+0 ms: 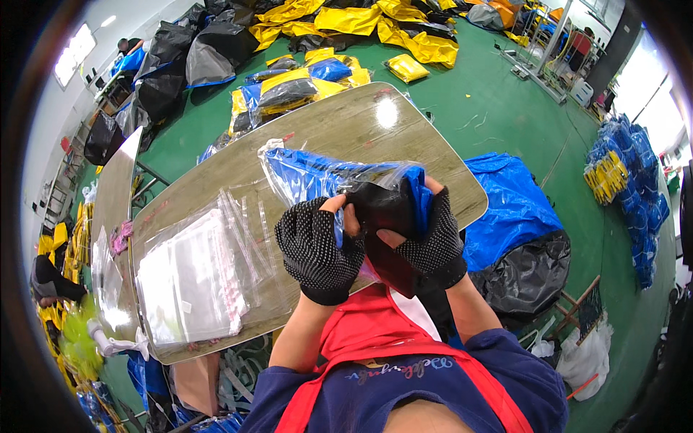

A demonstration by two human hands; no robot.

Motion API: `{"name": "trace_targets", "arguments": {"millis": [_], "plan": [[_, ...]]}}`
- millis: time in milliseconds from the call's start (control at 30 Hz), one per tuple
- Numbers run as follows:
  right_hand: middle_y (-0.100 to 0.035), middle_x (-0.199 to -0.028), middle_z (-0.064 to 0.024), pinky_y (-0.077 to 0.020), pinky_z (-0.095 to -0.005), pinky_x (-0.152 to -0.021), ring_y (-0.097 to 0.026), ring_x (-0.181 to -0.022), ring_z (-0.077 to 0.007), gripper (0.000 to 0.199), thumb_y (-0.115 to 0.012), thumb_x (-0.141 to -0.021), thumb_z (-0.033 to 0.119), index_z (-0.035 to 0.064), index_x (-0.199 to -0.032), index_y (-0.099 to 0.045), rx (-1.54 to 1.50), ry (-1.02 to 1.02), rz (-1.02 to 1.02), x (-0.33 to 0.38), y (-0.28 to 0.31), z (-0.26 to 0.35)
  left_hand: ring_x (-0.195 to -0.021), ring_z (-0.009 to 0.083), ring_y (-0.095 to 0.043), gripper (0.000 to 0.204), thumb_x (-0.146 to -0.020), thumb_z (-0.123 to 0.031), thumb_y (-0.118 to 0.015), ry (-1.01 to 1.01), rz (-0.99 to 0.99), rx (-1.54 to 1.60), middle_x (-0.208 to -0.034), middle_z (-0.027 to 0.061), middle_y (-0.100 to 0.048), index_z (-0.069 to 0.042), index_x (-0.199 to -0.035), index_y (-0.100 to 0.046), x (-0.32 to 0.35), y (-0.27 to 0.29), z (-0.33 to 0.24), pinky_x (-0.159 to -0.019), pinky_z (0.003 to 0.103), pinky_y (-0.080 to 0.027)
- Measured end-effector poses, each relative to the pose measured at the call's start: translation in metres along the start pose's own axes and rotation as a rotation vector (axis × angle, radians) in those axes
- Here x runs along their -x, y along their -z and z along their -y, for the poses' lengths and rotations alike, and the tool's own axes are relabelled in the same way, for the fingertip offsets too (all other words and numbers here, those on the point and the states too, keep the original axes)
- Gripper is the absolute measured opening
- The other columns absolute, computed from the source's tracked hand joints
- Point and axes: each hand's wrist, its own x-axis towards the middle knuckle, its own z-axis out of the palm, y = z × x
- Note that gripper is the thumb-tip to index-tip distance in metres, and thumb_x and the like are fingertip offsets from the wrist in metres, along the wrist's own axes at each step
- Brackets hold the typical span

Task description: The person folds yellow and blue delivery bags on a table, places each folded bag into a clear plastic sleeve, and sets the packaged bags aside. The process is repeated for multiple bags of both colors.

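Note:
A folded blue and black plastic sheet (386,211) lies partly inside a clear plastic bag (278,173) over the near edge of the table. My left hand (321,249), in a black fingerless glove with white dots, pinches the bundle's near left side with thumb and forefinger. On its right side, my right hand (437,242) wears a matching glove, its fingers round the far side and its thumb pressed on the black part. Which layers are bag and which are sheet between my fingers is hard to tell. A stack of clear bags (188,278) rests left of my left hand.
The wood-grain table (216,173) has rounded corners. Packed yellow, blue and black bundles (296,94) lie beyond it, with loose yellow sheets (346,20) farther off. A blue and black sheet (512,209) hangs at the right. Blue bundles (632,195) are piled far right.

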Motion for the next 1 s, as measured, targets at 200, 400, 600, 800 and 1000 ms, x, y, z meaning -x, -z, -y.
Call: {"name": "trace_targets", "arguments": {"millis": [200,400,600,800,1000], "plan": [[-0.056,-0.115,-0.0166,-0.0461,-0.0371,-0.092,-0.058,-0.105,-0.0288,0.086,-0.084,-0.067,0.027,0.0027,-0.132,-0.034,0.016,0.073,-0.046,0.004,-0.007,0.001,-0.068,0.0244,-0.056,0.007,-0.081,-0.005,-0.065,0.139,0.06,0.152,-0.076,0.0099,-0.058,-0.006,-0.085,-0.06,-0.002,0.004,-0.005,-0.066,0.035,-0.043],[-0.056,-0.112,-0.0184,-0.0493,-0.0389,-0.086,-0.06,-0.102,-0.0317,0.077,-0.082,-0.069,0.027,0.0024,-0.126,-0.038,-0.552,-0.058,-0.037,0.001,-0.038,-0.035,-0.069,0.0253,-0.056,0.014,-0.073,-0.006,-0.068,-0.097,0.252,0.646,-0.073,0.0061,-0.058,-0.009,-0.085,-0.06,0.001,0.014,-0.029,-0.067,0.033,-0.043],[-0.057,-0.118,-0.0147,-0.0485,-0.0377,-0.09,-0.059,-0.104,-0.0263,0.06,-0.08,-0.072,0.015,0.0063,-0.123,-0.049,-0.294,0.281,0.177,-0.017,0.001,-0.01,-0.098,0.0353,-0.061,0.069,-0.063,-0.034,-0.083,-0.218,0.501,0.395,-0.108,0.0162,-0.063,-0.008,-0.121,-0.057,-0.058,0.017,0.047,-0.086,0.04,-0.047],[-0.046,-0.138,-0.0189,-0.0352,-0.0375,-0.105,-0.045,-0.127,-0.0263,0.083,-0.075,-0.079,0.032,0.0016,-0.143,-0.032,-0.365,0.208,-0.163,-0.026,0.04,-0.032,-0.099,0.0216,-0.059,0.074,-0.065,-0.015,-0.086,0.423,0.401,0.697,-0.111,0.0098,-0.062,-0.001,-0.128,-0.049,-0.025,0.022,0.075,-0.09,0.036,-0.047],[-0.062,-0.089,-0.0012,-0.0411,-0.0217,-0.077,-0.054,-0.082,-0.01,0.025,-0.058,-0.09,0.019,-0.0013,-0.101,-0.069,-0.822,-0.197,-0.338,-0.039,0.023,-0.041,-0.122,0.0207,-0.045,0.071,-0.09,-0.041,-0.059,0.48,0.26,1.117,-0.137,0.0107,-0.047,0.0,-0.142,-0.033,-0.002,0.0,0.072,-0.103,0.031,-0.034]]}}
